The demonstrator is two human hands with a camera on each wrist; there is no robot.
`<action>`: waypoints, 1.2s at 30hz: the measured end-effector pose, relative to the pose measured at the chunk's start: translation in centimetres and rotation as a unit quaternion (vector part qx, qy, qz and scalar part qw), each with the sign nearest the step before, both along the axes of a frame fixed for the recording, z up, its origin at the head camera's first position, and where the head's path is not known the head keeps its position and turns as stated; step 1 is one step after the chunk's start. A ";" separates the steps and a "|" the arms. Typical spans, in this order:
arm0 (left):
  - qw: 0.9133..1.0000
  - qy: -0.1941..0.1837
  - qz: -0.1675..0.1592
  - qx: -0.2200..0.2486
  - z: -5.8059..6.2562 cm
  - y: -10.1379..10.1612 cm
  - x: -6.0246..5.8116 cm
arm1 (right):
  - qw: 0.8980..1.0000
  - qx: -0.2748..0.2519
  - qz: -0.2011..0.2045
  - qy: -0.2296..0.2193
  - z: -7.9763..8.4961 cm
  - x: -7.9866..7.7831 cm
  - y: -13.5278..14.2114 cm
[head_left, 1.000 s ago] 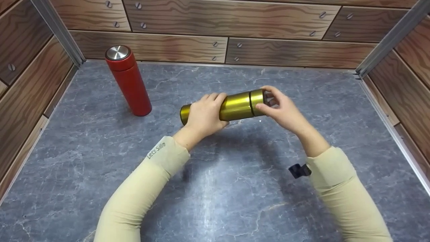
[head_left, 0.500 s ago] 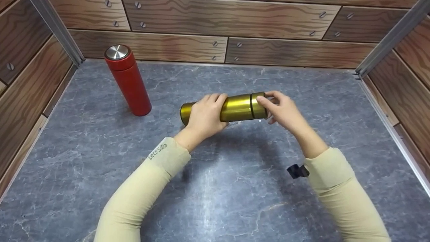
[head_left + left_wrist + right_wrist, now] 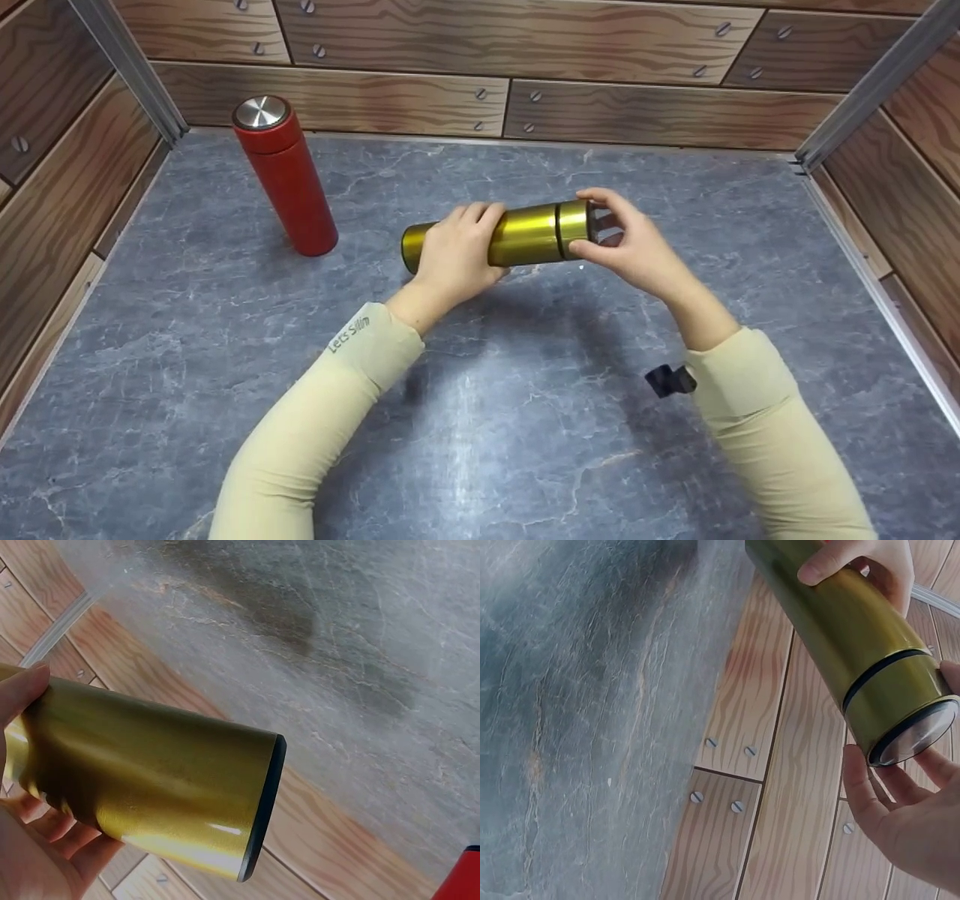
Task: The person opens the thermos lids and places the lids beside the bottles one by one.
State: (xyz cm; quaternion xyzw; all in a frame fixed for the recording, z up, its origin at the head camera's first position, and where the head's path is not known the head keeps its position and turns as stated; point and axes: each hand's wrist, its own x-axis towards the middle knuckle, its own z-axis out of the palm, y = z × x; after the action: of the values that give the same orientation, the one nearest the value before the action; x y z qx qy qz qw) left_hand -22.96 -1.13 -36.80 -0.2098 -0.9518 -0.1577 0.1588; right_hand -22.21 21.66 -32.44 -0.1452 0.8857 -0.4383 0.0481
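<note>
— Where's the gold bottle [image 3: 527,234]?
— Between my two grips, lying almost level. By the shadow [image 3: 540,322] below it, I'd judge it is lifted off the tabletop [image 3: 165,360].
— What does your left grip [image 3: 456,251] have?
— The bottle's body, in a full wrap: fingers over the top, thumb on the near side.
— And your right grip [image 3: 630,244]?
— It's partly spread, curled just wide enough to span the cap [image 3: 574,227]. My thumb touches the near side and a fingertip the far side, while my palm sits back from the shiny end, with a gap between.
— Why such different holds?
— The wrap probably carries the weight and keeps the body from twisting. Fingertips alone should allow a finer touch on the cap. Lying the bottle sideways points that end straight towards my right.
— What about the red bottle [image 3: 289,191]?
— It stands upright on the tabletop off to my left, well apart from me. I think that leaves elbow room.
</note>
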 end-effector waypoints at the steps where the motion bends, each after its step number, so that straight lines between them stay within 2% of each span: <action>1: 1.000 -0.001 0.001 0.001 0.0 0.0 0.0 | 1.000 0.006 -0.002 -0.002 0.0 0.0 0.0; 4: 1.000 0.003 0.002 0.002 -0.1 -0.1 0.1 | 0.999 0.011 -0.022 -0.024 0.1 -0.1 -0.2; 7: 1.000 0.014 -0.005 0.001 -0.1 0.0 0.1 | 0.997 0.010 -0.059 -0.052 0.3 -0.1 -0.5; 11: 0.999 0.032 -0.015 -0.006 -0.1 0.1 0.2 | 0.995 0.006 -0.087 -0.056 0.5 -0.1 -0.6; 17: 0.999 0.049 -0.016 -0.012 0.1 0.1 0.2 | 0.996 -0.003 -0.077 -0.045 0.7 0.2 -0.5; 26: 0.998 0.060 -0.014 -0.017 0.3 -0.1 0.2 | 0.999 -0.002 -0.031 -0.016 0.6 0.3 -0.3; 36: 0.999 0.039 -0.009 -0.021 0.3 0.0 0.2 | 0.994 0.004 -0.088 -0.057 0.3 -0.1 -0.5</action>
State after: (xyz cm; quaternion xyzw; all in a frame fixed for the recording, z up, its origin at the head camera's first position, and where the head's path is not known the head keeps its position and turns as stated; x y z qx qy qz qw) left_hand -22.79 -1.17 -36.54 -0.2277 -0.9461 -0.1306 0.1898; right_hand -22.27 21.17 -32.11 -0.0416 0.8924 -0.4452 0.0609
